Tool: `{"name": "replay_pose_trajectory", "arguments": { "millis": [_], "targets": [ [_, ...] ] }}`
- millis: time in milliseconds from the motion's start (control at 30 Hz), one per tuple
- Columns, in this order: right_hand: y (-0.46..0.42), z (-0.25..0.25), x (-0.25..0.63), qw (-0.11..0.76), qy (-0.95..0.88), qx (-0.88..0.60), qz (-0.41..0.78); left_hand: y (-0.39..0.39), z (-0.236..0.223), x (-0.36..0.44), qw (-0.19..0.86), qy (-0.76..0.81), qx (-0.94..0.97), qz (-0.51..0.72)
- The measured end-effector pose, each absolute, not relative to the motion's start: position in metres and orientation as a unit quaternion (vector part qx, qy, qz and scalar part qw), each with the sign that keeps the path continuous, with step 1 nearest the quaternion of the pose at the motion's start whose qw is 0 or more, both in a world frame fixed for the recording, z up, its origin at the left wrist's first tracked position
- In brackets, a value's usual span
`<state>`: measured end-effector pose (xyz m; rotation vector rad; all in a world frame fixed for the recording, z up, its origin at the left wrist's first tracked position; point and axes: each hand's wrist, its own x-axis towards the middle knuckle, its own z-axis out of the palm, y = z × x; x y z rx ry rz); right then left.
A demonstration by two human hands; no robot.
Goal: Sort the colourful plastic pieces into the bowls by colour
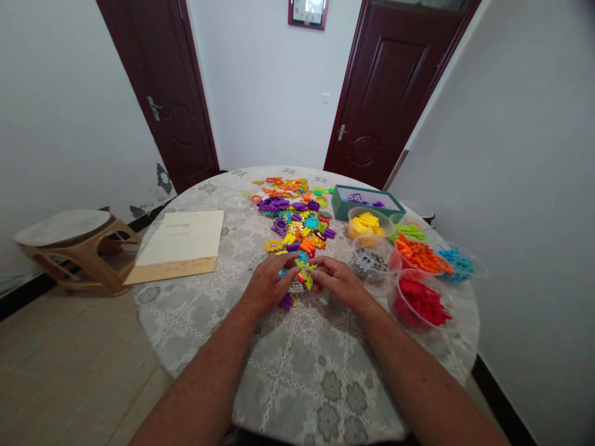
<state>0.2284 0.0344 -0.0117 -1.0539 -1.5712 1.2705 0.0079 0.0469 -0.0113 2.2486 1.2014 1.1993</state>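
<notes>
My left hand (268, 284) is closed around a small built-up cluster of plastic building pieces near the middle of the table. A lime-green building piece (305, 272) sits on its right side, with a grey piece (296, 287) below and a bit of orange beside it. The fingertips of my right hand (338, 282) pinch the lime-green piece from the right. Just under my left hand lies a purple piece (287, 302). Beyond both hands spreads a heap of mixed pieces, among them a yellow ring-shaped one (274, 246) and dark purple ones (275, 205).
Clear tubs hold yellow (367, 224), grey (372, 260), orange (421, 255), blue (458, 265) and red pieces (422, 302) on the right. Behind them stands a green box (341, 210). A cream sheet (186, 235) lies left; a stool (69, 232) stands beyond the table edge.
</notes>
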Motion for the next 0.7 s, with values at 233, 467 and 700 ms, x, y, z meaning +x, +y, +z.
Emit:
{"name": "replay_pose_trajectory", "arguments": {
  "millis": [233, 467, 700],
  "targets": [
    [0.035, -0.014, 0.225, 0.42, -0.615, -0.428, 0.513, 0.042, 0.003, 0.01, 0.251, 0.442, 0.764, 0.397],
    [0.033, -0.01, 0.214, 0.436, -0.644, -0.457, 0.431, 0.05, -0.001, 0.003, 0.243, 0.472, 0.757, 0.38],
    [0.027, 0.002, 0.211, 0.419, -0.674, -0.49, 0.361, 0.055, -0.003, -0.002, 0.275, 0.472, 0.747, 0.38]
  ]
}}
